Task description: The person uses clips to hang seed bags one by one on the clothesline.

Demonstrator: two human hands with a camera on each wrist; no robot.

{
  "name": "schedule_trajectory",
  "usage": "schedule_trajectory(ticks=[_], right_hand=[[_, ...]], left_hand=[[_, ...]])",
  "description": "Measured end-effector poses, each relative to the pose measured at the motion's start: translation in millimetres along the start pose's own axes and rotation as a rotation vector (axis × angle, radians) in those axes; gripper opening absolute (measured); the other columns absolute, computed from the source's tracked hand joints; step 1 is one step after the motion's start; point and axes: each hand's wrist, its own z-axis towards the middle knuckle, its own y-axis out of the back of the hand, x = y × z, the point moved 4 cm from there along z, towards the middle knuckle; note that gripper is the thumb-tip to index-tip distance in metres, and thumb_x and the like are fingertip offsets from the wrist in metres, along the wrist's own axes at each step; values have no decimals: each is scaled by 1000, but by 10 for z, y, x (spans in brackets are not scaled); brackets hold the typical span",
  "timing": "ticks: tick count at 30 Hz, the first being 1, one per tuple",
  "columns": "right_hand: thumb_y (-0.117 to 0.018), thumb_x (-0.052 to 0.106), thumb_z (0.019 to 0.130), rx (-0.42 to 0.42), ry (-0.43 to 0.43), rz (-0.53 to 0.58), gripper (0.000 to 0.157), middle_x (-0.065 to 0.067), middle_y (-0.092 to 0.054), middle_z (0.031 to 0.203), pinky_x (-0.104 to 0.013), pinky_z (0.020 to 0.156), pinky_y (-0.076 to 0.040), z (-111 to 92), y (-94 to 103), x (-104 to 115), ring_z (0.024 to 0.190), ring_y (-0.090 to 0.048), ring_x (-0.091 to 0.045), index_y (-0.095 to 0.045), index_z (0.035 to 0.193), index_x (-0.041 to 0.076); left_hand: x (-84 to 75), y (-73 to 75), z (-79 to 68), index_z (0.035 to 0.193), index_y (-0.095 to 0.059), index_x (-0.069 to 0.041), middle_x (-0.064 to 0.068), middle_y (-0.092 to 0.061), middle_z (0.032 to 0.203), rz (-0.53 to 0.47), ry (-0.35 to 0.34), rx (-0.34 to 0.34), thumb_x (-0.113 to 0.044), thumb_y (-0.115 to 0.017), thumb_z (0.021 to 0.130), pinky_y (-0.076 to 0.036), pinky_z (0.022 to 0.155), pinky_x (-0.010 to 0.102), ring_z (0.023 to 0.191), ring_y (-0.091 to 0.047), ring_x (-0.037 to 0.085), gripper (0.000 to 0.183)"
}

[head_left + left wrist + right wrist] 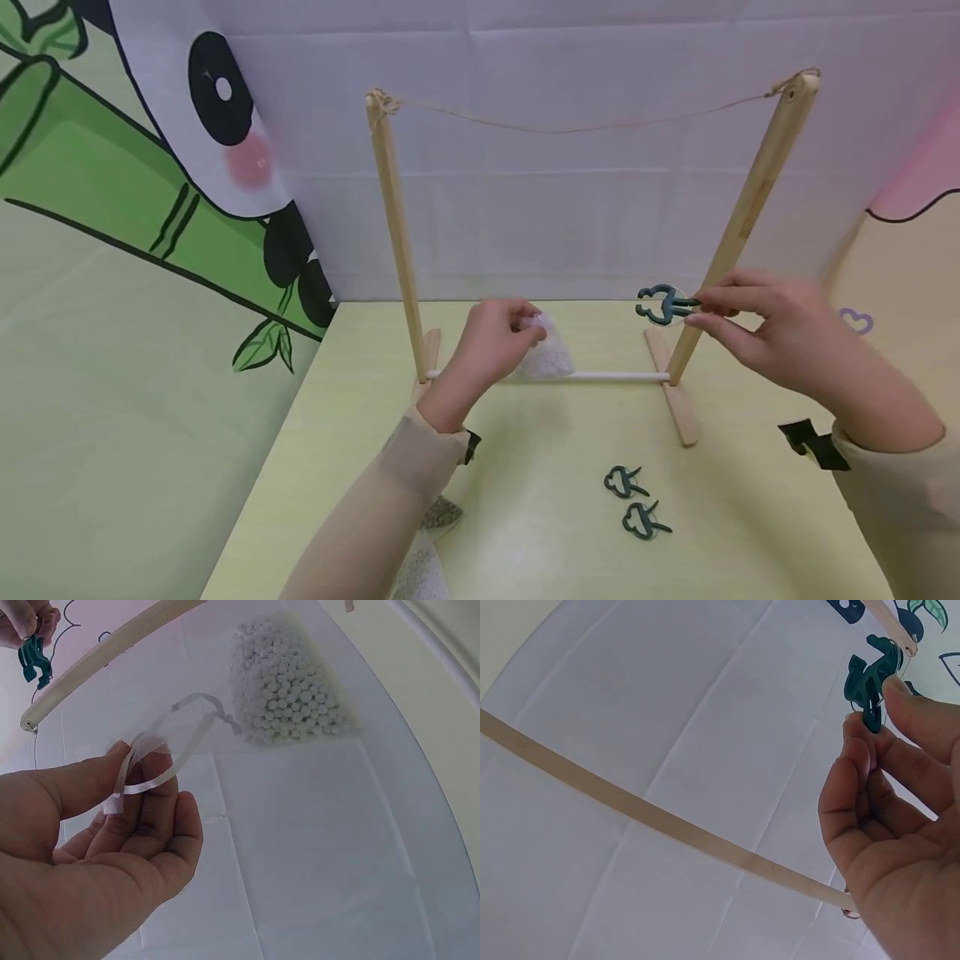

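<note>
Where a table (540, 533) bears a wooden frame (397, 225), the left hand (498, 337) pinches the top of a bag of white beads (551, 354), seen between the frame's uprights; the right hand (780, 321) grips a green clip (868, 684) near its right upright. Two clips (647, 521) lie before it. Squeezing evenly, bag top held flat, should work best. No readable writing.

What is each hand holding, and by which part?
The left hand pinches a sheer bag of white beads by its ribboned top; the right hand pinches a green clip by its handle ends.
</note>
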Motion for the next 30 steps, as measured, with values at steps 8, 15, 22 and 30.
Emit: schedule_trajectory(ticks=[8,15,22,30], right_hand=[[-51,58,101,6,23,-46,66,0,-67,82,-17,48,-38,209,201,-48,56,-48,-5,-79,87,0],[-48,61,101,45,38,-90,70,-3,-68,80,-18,47,-37,376,286,-121,55,-49,-9,-79,87,-1],[-62,48,101,65,47,-142,56,-5,-68,79,-16,45,-35,529,396,-139,53,-48,-10,-79,86,-3],[-87,-6,71,111,38,-214,22,-9,-68,80,-17,46,-34,732,518,-69,52,-49,-12,-78,91,-7]], left_hand=[[-116,-44,192,107,-72,-1,-1,-73,86,-48,-29,-21,-10,-76,93,-56,71,28,78,-70,10,16],[-302,-81,380,102,-74,-2,-2,-72,82,-49,-70,-23,-10,-76,93,-54,65,26,74,-68,10,11],[-502,-117,516,99,-76,-5,-3,-72,83,-60,-93,21,-12,-73,96,-51,62,26,75,-67,13,9],[-716,-127,658,104,-74,-2,0,-72,84,-65,-117,11,-12,-69,100,-52,63,26,77,-68,16,13]])
